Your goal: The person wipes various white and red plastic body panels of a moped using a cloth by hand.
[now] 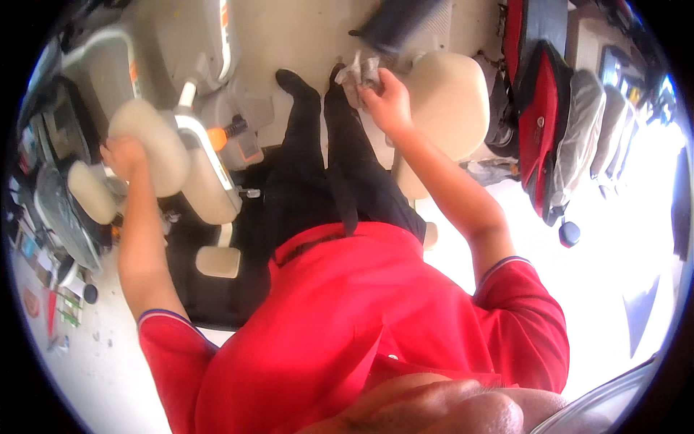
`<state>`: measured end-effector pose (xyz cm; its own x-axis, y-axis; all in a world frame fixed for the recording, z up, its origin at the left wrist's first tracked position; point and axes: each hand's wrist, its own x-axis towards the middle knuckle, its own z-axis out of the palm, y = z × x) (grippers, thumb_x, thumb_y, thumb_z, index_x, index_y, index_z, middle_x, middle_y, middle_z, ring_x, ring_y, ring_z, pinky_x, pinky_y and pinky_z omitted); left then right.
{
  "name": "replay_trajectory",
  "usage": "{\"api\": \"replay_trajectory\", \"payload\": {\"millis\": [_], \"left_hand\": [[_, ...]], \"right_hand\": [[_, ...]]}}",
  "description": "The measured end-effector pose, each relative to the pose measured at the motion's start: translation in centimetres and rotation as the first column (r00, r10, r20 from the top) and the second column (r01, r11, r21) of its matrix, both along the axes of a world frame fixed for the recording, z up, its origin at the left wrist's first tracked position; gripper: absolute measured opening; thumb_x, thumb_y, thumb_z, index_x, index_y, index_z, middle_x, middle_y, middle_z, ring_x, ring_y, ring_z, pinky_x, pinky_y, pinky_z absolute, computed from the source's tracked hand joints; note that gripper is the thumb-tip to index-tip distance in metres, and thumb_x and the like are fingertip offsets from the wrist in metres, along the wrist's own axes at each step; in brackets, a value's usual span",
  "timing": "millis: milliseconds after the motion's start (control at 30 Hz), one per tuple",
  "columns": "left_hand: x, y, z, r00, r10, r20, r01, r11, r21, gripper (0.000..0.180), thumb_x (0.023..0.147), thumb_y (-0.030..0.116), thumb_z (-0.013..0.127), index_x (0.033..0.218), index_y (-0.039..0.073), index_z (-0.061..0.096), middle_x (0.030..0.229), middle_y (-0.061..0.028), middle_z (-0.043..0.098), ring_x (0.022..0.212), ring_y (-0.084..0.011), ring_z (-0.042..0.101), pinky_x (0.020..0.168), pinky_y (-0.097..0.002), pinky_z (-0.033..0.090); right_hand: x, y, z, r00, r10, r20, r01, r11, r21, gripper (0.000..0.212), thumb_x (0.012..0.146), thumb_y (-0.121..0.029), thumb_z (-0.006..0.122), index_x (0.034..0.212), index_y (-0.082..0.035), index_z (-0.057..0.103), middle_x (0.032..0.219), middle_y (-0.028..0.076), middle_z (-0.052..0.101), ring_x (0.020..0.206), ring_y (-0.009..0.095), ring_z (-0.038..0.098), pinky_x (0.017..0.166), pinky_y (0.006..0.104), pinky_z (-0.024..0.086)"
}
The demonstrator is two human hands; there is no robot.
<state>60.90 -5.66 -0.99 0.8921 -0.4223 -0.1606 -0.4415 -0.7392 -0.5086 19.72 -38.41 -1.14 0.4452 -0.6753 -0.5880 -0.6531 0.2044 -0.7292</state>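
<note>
Rag (351,84) lies ahead-L of R grip (389,105), pinched betw. thumb & fingers, w/ no clear long axis; R cream pad (454,101) is just to its R. L grip (124,157), at outer edge of L cream pad (155,141), is farther; closure: can't tell. Orange-black knob (217,138) & legs (306,119) lie betw. grips; red-black item (541,126) far R.

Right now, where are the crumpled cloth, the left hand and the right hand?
Crumpled cloth (352,78): head view, its bunched folds.
Left hand (126,156): head view, middle of the hand.
Right hand (390,105): head view, back of the hand.
</note>
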Motion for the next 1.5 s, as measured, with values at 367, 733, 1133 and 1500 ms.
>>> {"api": "replay_trajectory", "payload": {"millis": [367, 733, 1133, 1500], "left_hand": [[-30.7, -16.7, -11.2, 0.595, 0.028, -0.804, -0.350, 0.909, -0.227, 0.036, 0.087, 0.024, 0.060, 0.115, 0.002, 0.063, 0.112, -0.0214, 0.064, 0.111, -0.0375, 0.058, 0.097, -0.0419, 0.044], [-30.8, -31.5, -5.0, 0.470, -0.201, -0.859, -0.629, 0.606, -0.486, 0.023, 0.095, 0.017, 0.053, 0.105, -0.001, 0.064, 0.076, -0.0071, 0.066, 0.057, -0.0117, 0.058, 0.055, -0.0255, 0.048], [-37.7, -43.3, 4.4, 0.392, -0.715, -0.578, 0.236, 0.686, -0.688, 0.035, 0.088, 0.024, 0.061, 0.113, 0.000, 0.066, 0.108, -0.0193, 0.066, 0.092, -0.0337, 0.065, 0.082, -0.0410, 0.050], [-38.6, -51.2, -3.8, -0.387, -0.178, -0.905, -0.438, 0.899, 0.010, 0.027, 0.085, 0.009, 0.062, 0.109, -0.001, 0.066, 0.090, -0.0086, 0.068, 0.085, -0.0115, 0.061, 0.069, -0.0262, 0.050]], "right_hand": [[-10.5, -9.1, -2.5, 0.901, -0.427, 0.081, 0.346, 0.591, -0.728, 0.019, 0.079, -0.019, 0.065, 0.091, -0.004, 0.060, 0.080, 0.015, 0.064, 0.070, 0.034, 0.061, 0.063, 0.0404, 0.049], [-6.6, -7.6, -3.8, 0.879, -0.438, 0.188, 0.413, 0.505, -0.757, 0.021, 0.072, -0.017, 0.062, 0.092, -0.011, 0.061, 0.085, 0.008, 0.065, 0.071, 0.031, 0.063, 0.061, 0.0404, 0.050], [-7.2, -9.6, -2.0, 0.670, -0.677, 0.305, 0.742, 0.596, -0.307, 0.021, 0.080, -0.015, 0.059, 0.096, -0.003, 0.054, 0.087, 0.025, 0.060, 0.082, 0.046, 0.056, 0.070, 0.0500, 0.045], [-9.6, -9.9, -1.0, 0.435, -0.792, 0.429, 0.886, 0.461, -0.049, 0.039, 0.078, 0.000, 0.057, 0.117, -0.002, 0.060, 0.101, 0.014, 0.061, 0.080, 0.026, 0.060, 0.073, 0.0340, 0.049]]}}
